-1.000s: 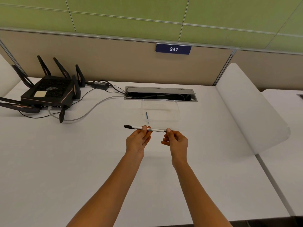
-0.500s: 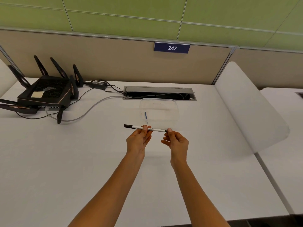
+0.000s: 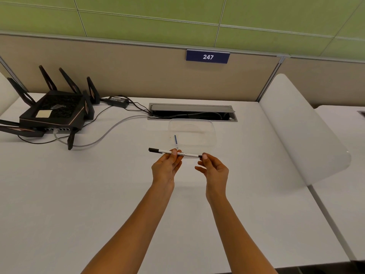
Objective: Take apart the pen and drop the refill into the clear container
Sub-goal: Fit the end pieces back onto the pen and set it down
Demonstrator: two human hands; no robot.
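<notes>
A white pen [image 3: 187,154] with a black cap on its left end is held level above the white desk. My left hand [image 3: 166,168] pinches the barrel near its middle. My right hand [image 3: 214,171] grips the pen's right tip between thumb and fingers. Just behind the pen stands the clear container [image 3: 212,133], and a thin blue refill [image 3: 175,139] lies inside it at the left.
A black router [image 3: 53,113] with antennas and cables sits at the far left. An open cable slot [image 3: 192,113] lies behind the container. A white divider panel [image 3: 302,131] rises at the right edge of the desk.
The view has shifted slightly. Both hands keep the same hold on the pen, almost in the same place.
</notes>
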